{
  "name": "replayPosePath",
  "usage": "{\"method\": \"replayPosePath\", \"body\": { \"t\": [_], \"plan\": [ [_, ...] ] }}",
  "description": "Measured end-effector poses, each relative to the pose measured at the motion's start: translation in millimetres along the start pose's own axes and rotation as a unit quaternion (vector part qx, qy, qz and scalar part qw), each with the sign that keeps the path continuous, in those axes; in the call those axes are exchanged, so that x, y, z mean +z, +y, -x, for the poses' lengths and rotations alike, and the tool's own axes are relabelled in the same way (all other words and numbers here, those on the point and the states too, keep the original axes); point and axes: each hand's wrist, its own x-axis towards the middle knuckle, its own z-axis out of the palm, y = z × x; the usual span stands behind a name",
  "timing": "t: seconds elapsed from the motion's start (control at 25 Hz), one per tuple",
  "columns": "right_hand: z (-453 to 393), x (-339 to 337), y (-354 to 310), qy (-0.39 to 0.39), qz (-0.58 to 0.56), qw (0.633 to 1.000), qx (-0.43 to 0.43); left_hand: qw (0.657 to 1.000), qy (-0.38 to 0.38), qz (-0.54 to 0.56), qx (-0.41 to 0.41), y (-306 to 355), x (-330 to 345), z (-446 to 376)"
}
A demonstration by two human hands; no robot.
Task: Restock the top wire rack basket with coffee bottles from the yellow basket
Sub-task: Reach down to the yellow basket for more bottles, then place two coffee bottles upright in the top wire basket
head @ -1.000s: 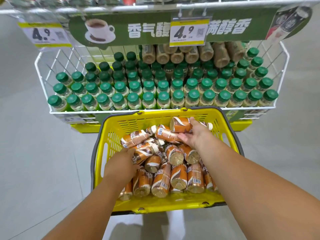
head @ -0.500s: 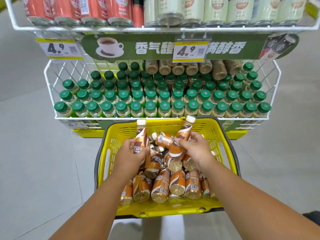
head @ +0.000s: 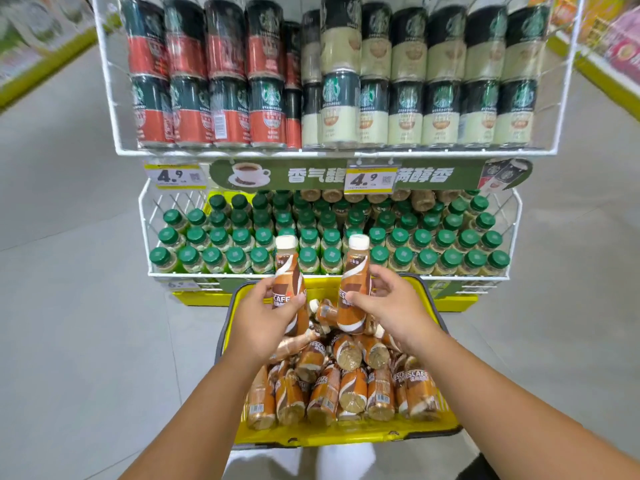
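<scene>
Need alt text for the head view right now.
Each hand, left hand and right hand, holds one upright brown white-capped coffee bottle, left and right, above the bottle-filled yellow plastic basket, facing a white wire rack.

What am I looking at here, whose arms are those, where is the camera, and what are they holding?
There is no machine here. A person wears a camera on the head, looking forward and down, so both arms reach in from the bottom. The left hand grips one brown coffee bottle upright, and the right hand grips a second bottle the same way. Below them a yellow basket holds many more such bottles lying in a heap. Ahead stands a white wire rack: its upper basket holds tall cans, red ones to the left and pale ones to the right, and the lower one holds green-capped bottles.
</scene>
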Motion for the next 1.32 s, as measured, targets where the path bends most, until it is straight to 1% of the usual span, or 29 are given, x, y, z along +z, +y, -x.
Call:
{"method": "replayPosePath", "body": {
  "t": [0.16,0.24,0.4,0.44,0.52,0.68,0.84,0.96,1.04,1.2,1.32],
  "plan": [
    [42,-30,-85,-0.004,-0.023,1.0,-0.018,0.999,-0.004,0.04,-0.003,94,-29,39],
    [67,-45,-137,-0.01,-0.036,0.999,-0.032,0.999,-0.011,0.037,0.012,149,-49,65],
    [129,-84,-269,-0.001,-0.05,0.997,-0.054,0.998,-0.022,0.053,0.027,280,-104,118],
    [141,-89,-293,-0.001,-0.05,0.997,-0.064,0.998,-0.024,0.055,0.036,303,-114,127],
    [173,-109,-367,0.007,-0.049,0.995,-0.086,0.997,-0.022,0.059,0.052,377,-145,152],
    [234,-138,-500,0.015,-0.032,0.992,-0.122,0.994,-0.013,0.062,0.093,500,-204,202],
    [286,-156,-614,0.04,-0.02,0.985,-0.168,0.989,-0.014,0.056,0.136,598,-261,244],
    [315,-161,-671,0.053,-0.006,0.979,-0.196,0.985,-0.006,0.047,0.164,645,-292,263],
    [326,-160,-696,0.065,-0.01,0.976,-0.208,0.983,-0.001,0.043,0.181,667,-310,271],
    [343,-148,-724,0.079,-0.01,0.974,-0.213,0.977,0.017,0.039,0.208,686,-332,273],
    [349,-139,-735,0.09,-0.01,0.971,-0.22,0.976,0.013,0.05,0.214,694,-345,274]
  ]
}}
